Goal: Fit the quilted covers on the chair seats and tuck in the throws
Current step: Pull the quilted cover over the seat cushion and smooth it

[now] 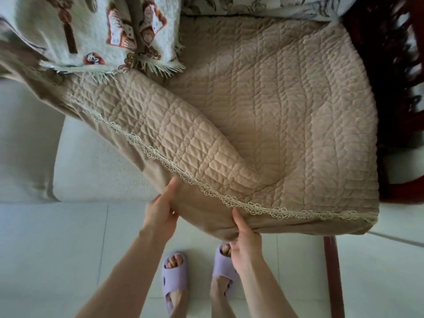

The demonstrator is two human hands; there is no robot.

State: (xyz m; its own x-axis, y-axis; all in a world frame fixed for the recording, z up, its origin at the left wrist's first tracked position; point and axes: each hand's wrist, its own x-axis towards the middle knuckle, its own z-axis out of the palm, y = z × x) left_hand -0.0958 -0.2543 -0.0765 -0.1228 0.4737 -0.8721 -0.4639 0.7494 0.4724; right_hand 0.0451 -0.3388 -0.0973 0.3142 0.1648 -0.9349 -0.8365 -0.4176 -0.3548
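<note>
Soft daylight, wide-angle edge distortion

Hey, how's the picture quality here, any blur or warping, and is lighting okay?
Head view: soft, even light, no glare; quilted cover sharp at centre; fringed throw and carved chair arm blur toward the corners; wide-angle lens bows the cover's right edge.

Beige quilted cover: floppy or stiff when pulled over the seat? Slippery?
Probably floppy: the quilted cover drapes in a soft fold from the left hand and right hand toward the fringed throw. Padded quilting suggests some body, so likely broad curves, not sharp creases. Matte fabric looks unlikely to slip from a pinch.
</note>
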